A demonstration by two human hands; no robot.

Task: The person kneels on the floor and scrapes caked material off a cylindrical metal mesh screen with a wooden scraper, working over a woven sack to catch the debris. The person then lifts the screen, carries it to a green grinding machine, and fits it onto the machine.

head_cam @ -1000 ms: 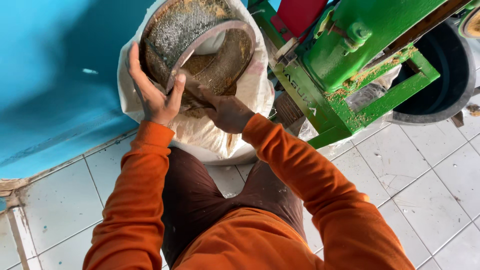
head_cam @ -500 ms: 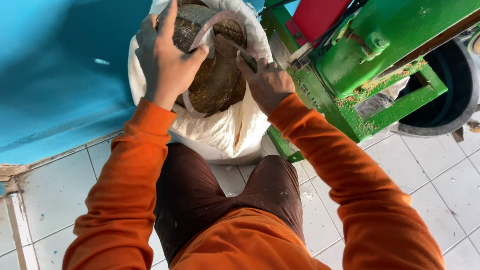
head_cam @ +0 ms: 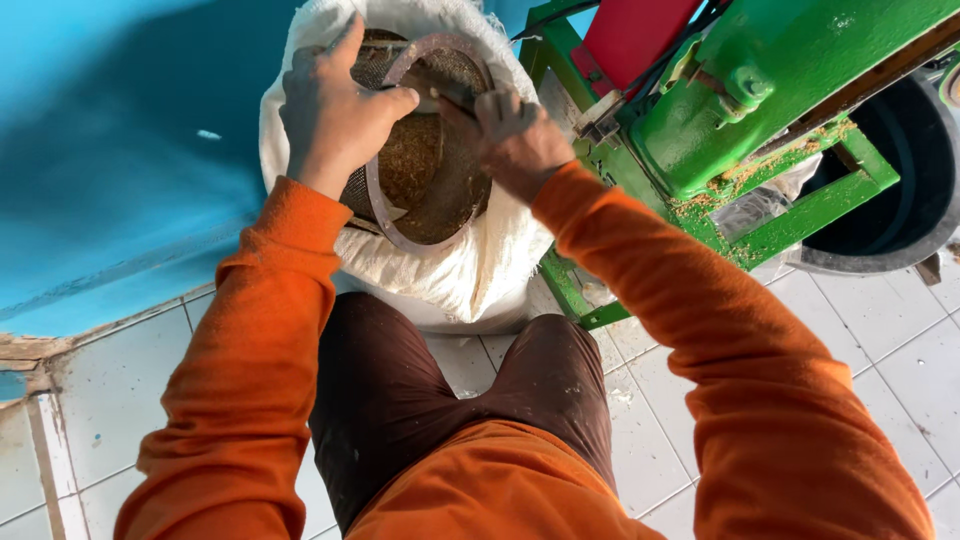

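Metal mesh makes up the round sieve (head_cam: 425,150) that both hands hold, tipped up on its side over the mouth of a white sack (head_cam: 480,265); the left hand (head_cam: 335,105) is curled over the sieve's left rim, with the fingers wrapped over the top edge and the thumb pressed on the metal ring; the right hand (head_cam: 510,135) is closed on the rim at the upper right, knuckles up, and what its fingertips touch is hidden; brown crumbly bits (head_cam: 415,165) lie inside the sieve, between the two hands; the sack sits right under the hands and bulges out below them, touching the person's dark brown trousers (head_cam: 390,400); both arms wear orange sleeves (head_cam: 260,340) that reach from the bottom of the view up to the hands; just to the right of the right hand stands a green metal machine (head_cam: 760,90) with a red part at its top and yellow-brown dust on its frame; farther right of that is a black round tub (head_cam: 900,210); to the left of the left hand is a blue wall (head_cam: 120,150); below the hands is a white tiled floor (head_cam: 850,340).
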